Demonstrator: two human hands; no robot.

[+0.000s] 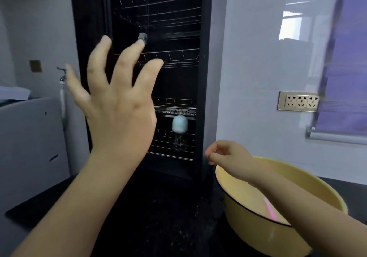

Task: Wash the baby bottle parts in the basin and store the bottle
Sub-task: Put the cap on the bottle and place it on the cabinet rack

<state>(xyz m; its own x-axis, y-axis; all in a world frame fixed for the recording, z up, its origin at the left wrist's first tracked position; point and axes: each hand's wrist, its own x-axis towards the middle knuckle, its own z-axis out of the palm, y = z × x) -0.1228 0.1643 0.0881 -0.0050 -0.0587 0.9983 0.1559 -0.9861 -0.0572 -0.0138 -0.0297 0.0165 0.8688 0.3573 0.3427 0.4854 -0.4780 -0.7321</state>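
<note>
The baby bottle (179,131), clear with a pale blue cap, stands upright on a lower wire rack inside the tall black cabinet (205,77). My left hand (117,105) is raised in front of the cabinet's open front with fingers spread, holding nothing. My right hand (228,154) hovers over the far rim of the yellow basin (244,223), fingers loosely curled, nothing visible in them. Inside the basin lies something pink (271,210), partly hidden by my right forearm.
The cabinet holds several wire racks (170,58), the upper ones bare. It stands on a dark countertop (155,217). A white appliance (29,137) is at the left. On the right wall are a socket strip (297,101) and a purple blind (343,77).
</note>
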